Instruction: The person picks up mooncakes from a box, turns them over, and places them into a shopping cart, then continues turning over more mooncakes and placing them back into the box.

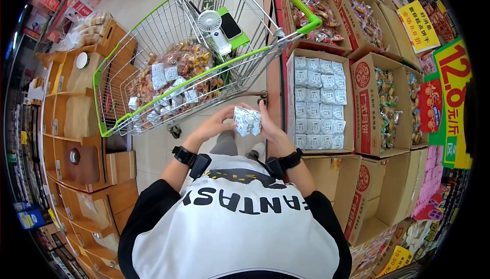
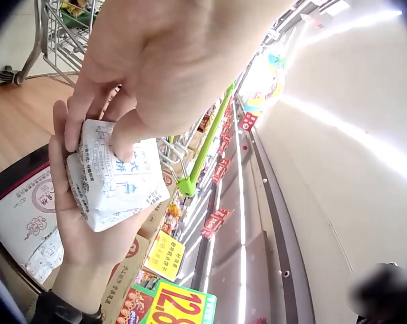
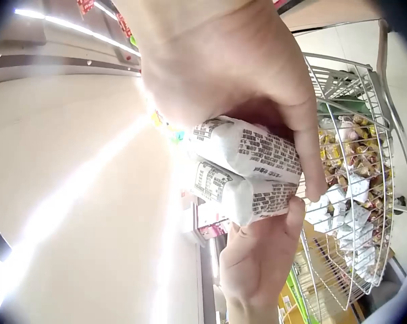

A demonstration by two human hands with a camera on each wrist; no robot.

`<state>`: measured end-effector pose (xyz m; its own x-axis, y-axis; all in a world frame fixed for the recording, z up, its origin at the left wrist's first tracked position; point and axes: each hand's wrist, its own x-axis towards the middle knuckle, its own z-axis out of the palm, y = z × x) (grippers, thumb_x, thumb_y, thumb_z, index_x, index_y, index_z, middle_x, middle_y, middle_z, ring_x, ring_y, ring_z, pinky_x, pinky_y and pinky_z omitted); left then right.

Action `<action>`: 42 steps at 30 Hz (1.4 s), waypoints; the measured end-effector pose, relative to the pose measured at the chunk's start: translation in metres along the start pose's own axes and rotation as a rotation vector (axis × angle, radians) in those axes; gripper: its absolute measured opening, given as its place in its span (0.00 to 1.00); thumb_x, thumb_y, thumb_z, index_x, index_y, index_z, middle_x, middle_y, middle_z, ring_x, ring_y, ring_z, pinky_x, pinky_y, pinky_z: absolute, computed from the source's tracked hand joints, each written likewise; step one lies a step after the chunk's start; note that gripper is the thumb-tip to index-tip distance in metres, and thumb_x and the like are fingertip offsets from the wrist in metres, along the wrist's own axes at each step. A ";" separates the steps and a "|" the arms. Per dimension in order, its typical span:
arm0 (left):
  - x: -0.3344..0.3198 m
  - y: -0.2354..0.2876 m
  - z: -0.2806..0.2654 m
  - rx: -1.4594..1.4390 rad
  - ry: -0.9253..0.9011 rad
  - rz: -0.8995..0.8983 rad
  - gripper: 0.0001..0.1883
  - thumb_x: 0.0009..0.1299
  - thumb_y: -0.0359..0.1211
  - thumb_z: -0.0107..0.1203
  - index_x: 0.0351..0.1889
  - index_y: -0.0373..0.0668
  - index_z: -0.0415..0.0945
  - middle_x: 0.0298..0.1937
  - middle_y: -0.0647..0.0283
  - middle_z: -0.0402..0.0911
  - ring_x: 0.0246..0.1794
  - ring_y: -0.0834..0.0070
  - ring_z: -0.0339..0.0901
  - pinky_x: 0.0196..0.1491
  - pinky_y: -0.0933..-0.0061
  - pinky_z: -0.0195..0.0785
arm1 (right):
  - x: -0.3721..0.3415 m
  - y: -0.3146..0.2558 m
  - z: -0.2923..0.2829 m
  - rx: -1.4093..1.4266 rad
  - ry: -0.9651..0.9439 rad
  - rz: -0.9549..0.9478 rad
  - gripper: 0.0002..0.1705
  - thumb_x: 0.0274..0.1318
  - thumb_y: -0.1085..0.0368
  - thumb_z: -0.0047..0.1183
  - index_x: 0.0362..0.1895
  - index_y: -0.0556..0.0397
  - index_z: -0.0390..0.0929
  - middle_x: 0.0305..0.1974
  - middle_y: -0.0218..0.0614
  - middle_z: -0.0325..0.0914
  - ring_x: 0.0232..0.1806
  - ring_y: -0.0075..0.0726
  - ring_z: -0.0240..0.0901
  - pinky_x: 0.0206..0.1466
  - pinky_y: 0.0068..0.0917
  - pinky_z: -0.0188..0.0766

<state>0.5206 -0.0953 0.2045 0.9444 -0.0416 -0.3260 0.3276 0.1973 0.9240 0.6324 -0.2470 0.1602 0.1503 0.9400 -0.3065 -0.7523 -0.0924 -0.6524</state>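
Observation:
Two white wrapped packets with printed text (image 1: pixel 247 121) are held side by side between both hands, in front of the person's shirt. The left hand (image 1: pixel 218 124) grips them from one side, its thumb lying on the printed face in the left wrist view, where the packets (image 2: pixel 122 179) show blue lettering. The right hand (image 1: pixel 270 126) holds the other side, fingers curved round it. In the right wrist view the packets (image 3: pixel 254 165) lie against each other, the right hand (image 3: pixel 230 74) over them and the left hand (image 3: pixel 257 260) beneath.
A green-rimmed cart (image 1: pixel 153 95) stands ahead, holding bagged brown snacks, several white packets, a fan (image 1: pixel 209 21) and a phone (image 1: pixel 231 25). At right, a carton (image 1: pixel 348 100) holds rows of white packets beside other cartons. Wooden shelves (image 1: pixel 81 115) stand at left.

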 end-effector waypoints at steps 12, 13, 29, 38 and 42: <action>-0.011 0.028 -0.057 -0.171 -0.023 0.141 0.29 0.56 0.28 0.55 0.56 0.45 0.54 0.48 0.65 0.68 0.50 0.78 0.63 0.51 0.76 0.57 | 0.047 -0.036 0.058 -0.016 0.083 -0.062 0.44 0.49 0.30 0.18 0.63 0.45 0.40 0.55 0.35 0.59 0.53 0.30 0.60 0.53 0.28 0.59; -0.015 0.031 -0.063 -0.177 0.021 0.142 0.30 0.54 0.28 0.57 0.55 0.44 0.56 0.46 0.66 0.68 0.48 0.79 0.64 0.50 0.77 0.58 | 0.057 -0.036 0.061 -0.011 0.088 -0.058 0.43 0.50 0.31 0.18 0.63 0.45 0.42 0.55 0.34 0.59 0.53 0.30 0.60 0.53 0.28 0.59; -0.095 0.017 -0.185 -0.213 0.733 0.262 0.18 0.59 0.36 0.53 0.46 0.41 0.65 0.37 0.65 0.70 0.39 0.80 0.66 0.42 0.79 0.58 | 0.188 -0.032 0.141 -0.504 -0.080 0.216 0.24 0.56 0.60 0.40 0.53 0.60 0.56 0.44 0.42 0.66 0.43 0.35 0.68 0.48 0.28 0.66; -0.129 -0.004 -0.219 -0.233 1.073 0.113 0.15 0.63 0.39 0.47 0.41 0.38 0.69 0.31 0.68 0.71 0.30 0.83 0.67 0.30 0.83 0.59 | 0.253 -0.014 0.178 -0.612 -0.168 0.401 0.35 0.52 0.59 0.45 0.57 0.67 0.47 0.42 0.46 0.67 0.40 0.36 0.70 0.43 0.24 0.67; -0.147 -0.013 -0.230 -0.235 1.132 0.077 0.14 0.65 0.38 0.43 0.40 0.38 0.70 0.30 0.68 0.72 0.30 0.83 0.67 0.30 0.80 0.62 | 0.269 -0.003 0.198 -0.690 -0.223 0.397 0.36 0.52 0.58 0.44 0.58 0.66 0.45 0.42 0.49 0.68 0.41 0.35 0.70 0.43 0.23 0.67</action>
<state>0.3720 0.1336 0.1947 0.3595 0.8553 -0.3731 0.1455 0.3436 0.9278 0.5481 0.0714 0.2174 -0.2293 0.8315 -0.5060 -0.1489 -0.5437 -0.8259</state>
